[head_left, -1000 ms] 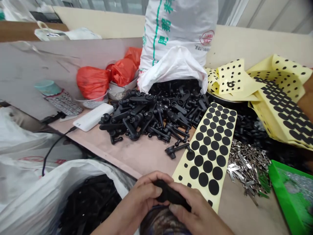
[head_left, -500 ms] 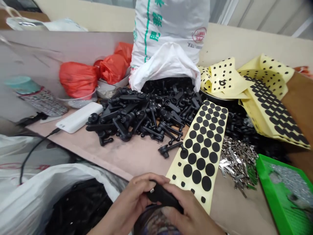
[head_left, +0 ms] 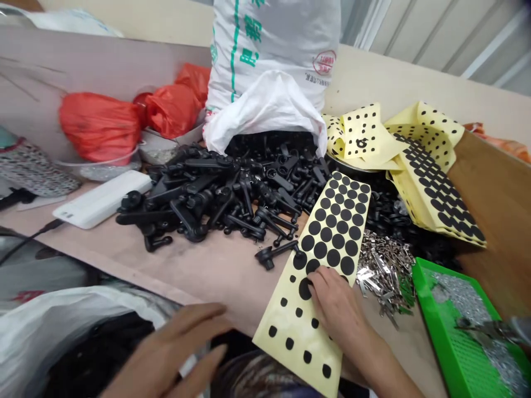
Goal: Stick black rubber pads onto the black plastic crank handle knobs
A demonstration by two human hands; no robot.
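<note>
My left hand [head_left: 178, 348] hovers at the table's front edge beside the white sack, fingers stretched out and thumb apart. I see nothing held in it, though its palm side is hidden. On the yellow sticker sheet [head_left: 286, 323] rests my right hand [head_left: 338, 304]. Its fingertips are pressed together at the edge of a large black round sticker [head_left: 305, 288] in the lowest row of big dots. The hand covers neighbouring stickers. Just above the sheet's left edge lies a single black plastic arm piece [head_left: 271, 254].
Many black plastic arms [head_left: 194, 193] spill from a white woven bag [head_left: 274, 105]. Metal clips [head_left: 384, 271] lie right of the sheet, beside a green tray [head_left: 435, 315]. A white power bank [head_left: 102, 200] sits left. An open white sack [head_left: 78, 301] with black parts stands at lower left.
The black piece held between both hands is no longer visible. My left hand has moved left and opened; my right has moved up and right onto the sticker sheet. The view has shifted right.
</note>
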